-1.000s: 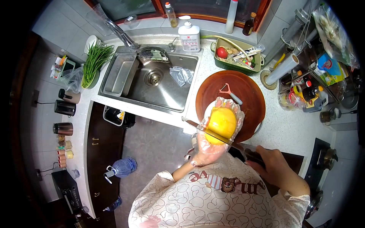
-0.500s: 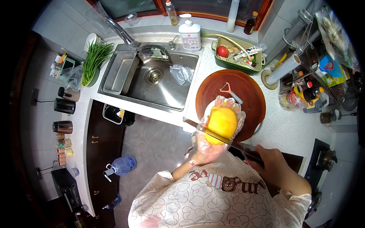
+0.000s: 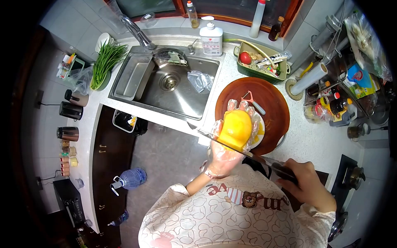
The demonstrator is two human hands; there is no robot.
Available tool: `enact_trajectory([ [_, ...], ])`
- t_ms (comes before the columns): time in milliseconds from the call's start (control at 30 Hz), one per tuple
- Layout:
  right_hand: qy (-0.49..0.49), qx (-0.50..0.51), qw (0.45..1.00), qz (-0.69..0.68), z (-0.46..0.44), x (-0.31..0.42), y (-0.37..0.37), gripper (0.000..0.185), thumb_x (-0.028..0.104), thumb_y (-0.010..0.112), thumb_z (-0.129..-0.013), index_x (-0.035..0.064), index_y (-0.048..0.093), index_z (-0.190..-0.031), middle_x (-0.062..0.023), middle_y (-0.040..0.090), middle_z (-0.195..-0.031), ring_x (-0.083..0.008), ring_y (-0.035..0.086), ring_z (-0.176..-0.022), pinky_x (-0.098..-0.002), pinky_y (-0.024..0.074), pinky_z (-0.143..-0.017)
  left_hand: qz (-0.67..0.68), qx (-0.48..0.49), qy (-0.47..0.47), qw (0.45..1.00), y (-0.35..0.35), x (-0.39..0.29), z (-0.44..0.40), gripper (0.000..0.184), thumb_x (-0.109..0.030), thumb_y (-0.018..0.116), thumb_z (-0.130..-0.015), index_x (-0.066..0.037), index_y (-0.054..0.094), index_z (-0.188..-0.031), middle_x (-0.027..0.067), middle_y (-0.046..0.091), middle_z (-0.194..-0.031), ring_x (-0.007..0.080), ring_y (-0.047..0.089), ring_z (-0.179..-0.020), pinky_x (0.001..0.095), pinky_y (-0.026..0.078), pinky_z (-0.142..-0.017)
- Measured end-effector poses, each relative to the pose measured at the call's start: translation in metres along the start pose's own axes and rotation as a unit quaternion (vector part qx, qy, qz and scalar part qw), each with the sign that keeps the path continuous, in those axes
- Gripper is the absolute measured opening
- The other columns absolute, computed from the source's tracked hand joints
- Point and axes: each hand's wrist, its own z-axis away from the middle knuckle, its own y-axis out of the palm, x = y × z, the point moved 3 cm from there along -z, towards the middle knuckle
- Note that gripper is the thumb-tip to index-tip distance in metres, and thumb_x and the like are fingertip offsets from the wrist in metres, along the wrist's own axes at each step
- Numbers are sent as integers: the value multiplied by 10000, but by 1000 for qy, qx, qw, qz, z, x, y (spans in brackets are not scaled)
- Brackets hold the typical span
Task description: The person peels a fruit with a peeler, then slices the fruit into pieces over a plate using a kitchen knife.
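My left hand [image 3: 225,159], in a clear plastic glove, cups a peeled yellow mango [image 3: 236,129] above the front edge of the round wooden board [image 3: 275,95]. In my right hand [image 3: 304,177] is the dark handle of a long kitchen knife [image 3: 260,160]. Its blade crosses the near end of the mango and my left palm; I cannot tell how deep it sits. Partly hidden behind the left hand, a white plate [image 3: 258,140] with yellow pieces rests on the board. Farther back on the board lies a peeler [image 3: 254,103] with a grey and orange handle.
Left of the board is a steel sink [image 3: 182,101] with a crumpled plastic bag [image 3: 201,80] in it. A green basket [image 3: 262,66] with a tomato stands behind the board. Bottles crowd the rack [image 3: 337,101] at the right. Green stalks [image 3: 106,64] lie beyond the sink.
The mango has tilted and shifted slightly left in my left hand. My right hand has moved the knife a little lower, toward the mango's near end. More of the plate shows.
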Motion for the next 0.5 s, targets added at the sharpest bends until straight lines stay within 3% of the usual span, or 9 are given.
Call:
enact_trajectory([
  [200, 13, 17, 999, 40, -7, -6, 15, 326, 245, 745, -833, -2, 548, -914, -151, 634, -676, -337, 642, -574, -384, 512, -515, -10, 60, -8, 998, 5, 1, 0, 582, -374, 468, -977, -181, 296, -1498, 79, 369, -1508, 272, 353, -1378, 467, 260, -1155],
  [500, 6, 23, 997, 68, -9, -9, 21, 349, 262, 739, -837, -11, 549, -943, -146, 643, -687, -320, 647, -565, -383, 514, -499, -50, 25, 0, 998, -2, 0, 2, 568, -412, 460, -971, -177, 337, -1473, 61, 448, -1436, 242, 450, -1288, 422, 362, -1089],
])
